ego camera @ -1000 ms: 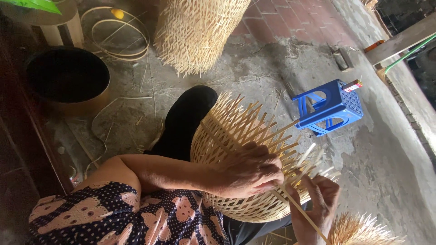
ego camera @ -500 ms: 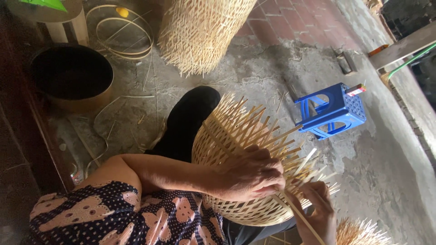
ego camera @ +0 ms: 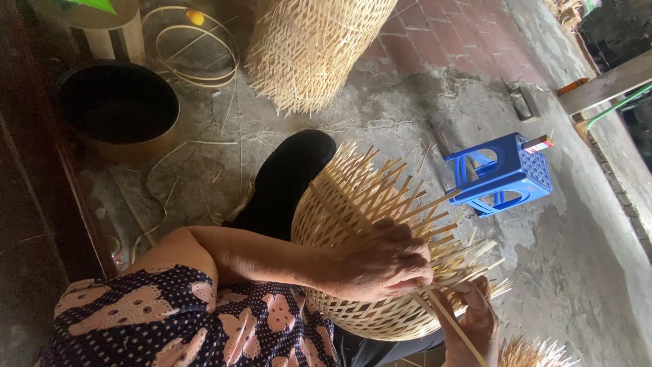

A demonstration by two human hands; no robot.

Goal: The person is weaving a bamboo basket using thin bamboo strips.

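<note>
Concrete floor; hands [ego camera: 390,265] (perhaps pinching) over basket [ego camera: 353,217]

1 head view, steep downward, rolled sideways, close over lap, basket [ego camera: 353,231], floor [ego camera: 577,272].
</note>
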